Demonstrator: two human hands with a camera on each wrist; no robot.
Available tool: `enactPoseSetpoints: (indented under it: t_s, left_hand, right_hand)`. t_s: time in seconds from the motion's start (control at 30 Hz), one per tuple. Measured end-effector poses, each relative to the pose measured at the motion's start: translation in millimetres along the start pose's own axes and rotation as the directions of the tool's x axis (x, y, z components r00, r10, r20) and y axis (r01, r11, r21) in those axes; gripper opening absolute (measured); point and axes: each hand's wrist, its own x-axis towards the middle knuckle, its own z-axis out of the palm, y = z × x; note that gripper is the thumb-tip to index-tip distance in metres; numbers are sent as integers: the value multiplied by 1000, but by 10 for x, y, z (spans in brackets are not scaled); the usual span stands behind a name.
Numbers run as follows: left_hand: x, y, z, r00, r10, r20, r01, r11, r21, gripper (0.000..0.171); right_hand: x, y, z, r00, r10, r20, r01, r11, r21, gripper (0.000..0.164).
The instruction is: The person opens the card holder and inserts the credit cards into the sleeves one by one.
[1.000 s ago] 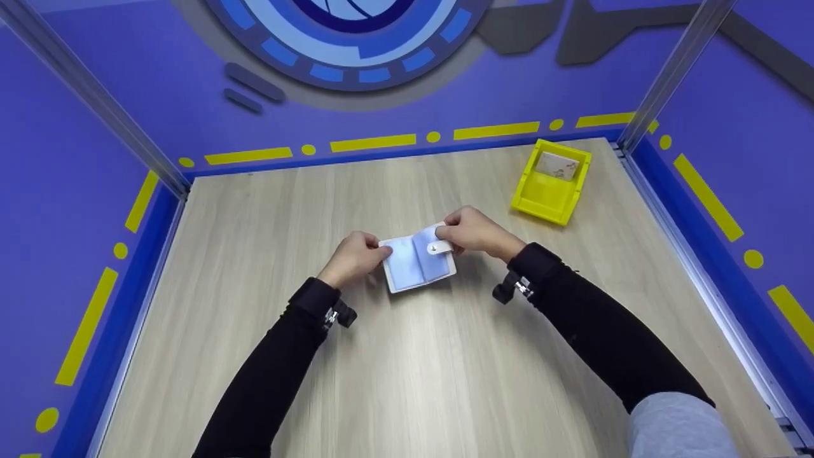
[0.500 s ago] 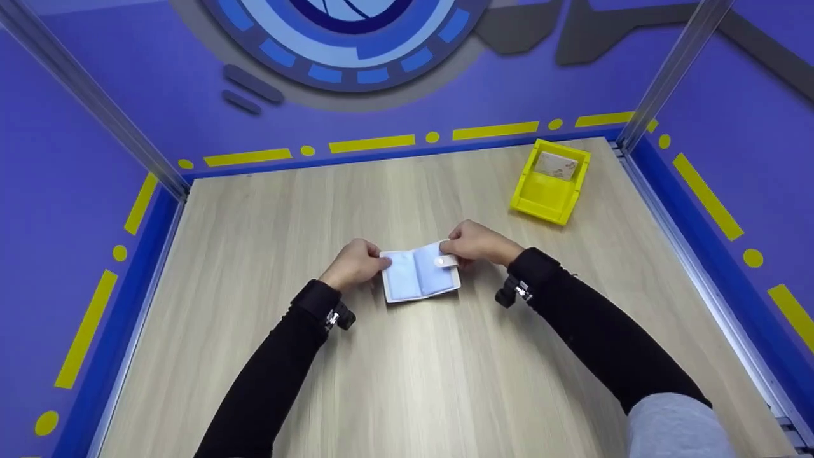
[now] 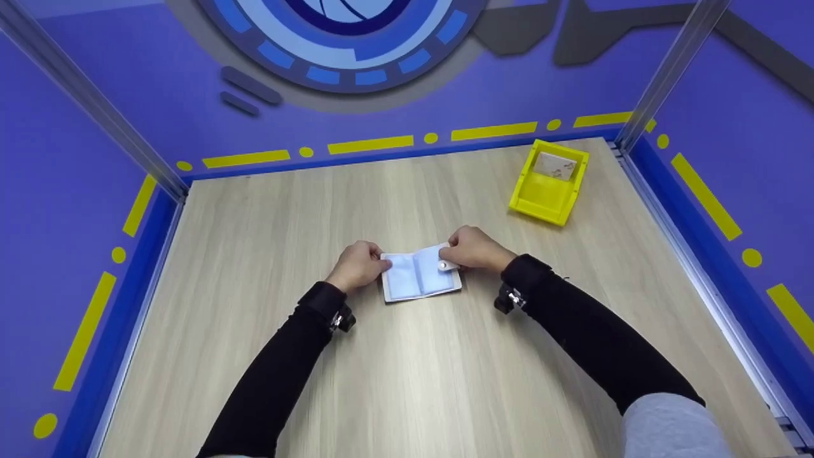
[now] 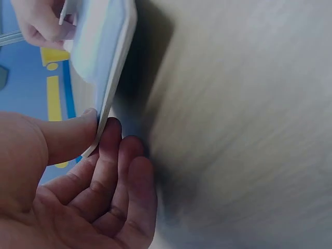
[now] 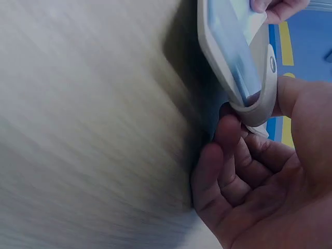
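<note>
A small white card holder [image 3: 402,278] lies spread open between my hands, showing pale bluish clear sleeves. My left hand [image 3: 356,264] pinches its left edge; in the left wrist view the thumb lies on the inner face and the fingers [image 4: 108,142] are behind the cover. At the upper right edge, my right hand [image 3: 477,248] pinches the other cover, its thumb by the snap strap [image 3: 447,265]. The right wrist view shows this strap curving up from the cover, with a metal snap [image 5: 273,64] near its end. A shadow falls on the table under the holder.
A yellow bin [image 3: 545,194] stands at the back right of the wood-grain table [image 3: 407,375], with a pale patterned card-like piece [image 3: 554,165] leaning inside. Blue-purple panels [image 3: 407,117] wall the back and sides. Black bands with small cameras sit on both wrists.
The card holder has come down toward me and lies flatter, with both hands following it. My right thumb has shifted down to the strap's side.
</note>
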Motion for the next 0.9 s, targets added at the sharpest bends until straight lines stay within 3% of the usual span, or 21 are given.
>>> enactPoseSetpoints:
  t_s: [0.13, 0.27, 0.47, 0.67, 0.77, 0.9]
  left_hand:
    - [214, -294, 136, 998, 53, -33, -52, 999, 14, 24]
    - [354, -435, 240, 998, 33, -56, -30, 998, 57, 19]
    - [203, -267, 177, 998, 1, -64, 4, 998, 68, 22]
    - [-8, -10, 75, 996, -15, -93, 22, 997, 72, 24]
    - [-76, 100, 45, 996, -21, -88, 27, 997, 72, 24]
    - [-84, 155, 50, 996, -22, -84, 28, 997, 73, 25]
  right_hand:
    - [13, -6, -7, 1000, -3, -6, 3, 998, -62, 38]
    - [5, -25, -36, 1000, -23, -13, 21, 989, -148, 39]
    - [-59, -100, -84, 994, -39, -101, 14, 972, -233, 26]
    - [-90, -251, -80, 956, -197, -219, 143, 960, -240, 20]
    - [-80, -306, -83, 940, -268, -210, 211, 942, -260, 20]
    - [-51, -313, -90, 959, -260, -115, 223, 939, -260, 19]
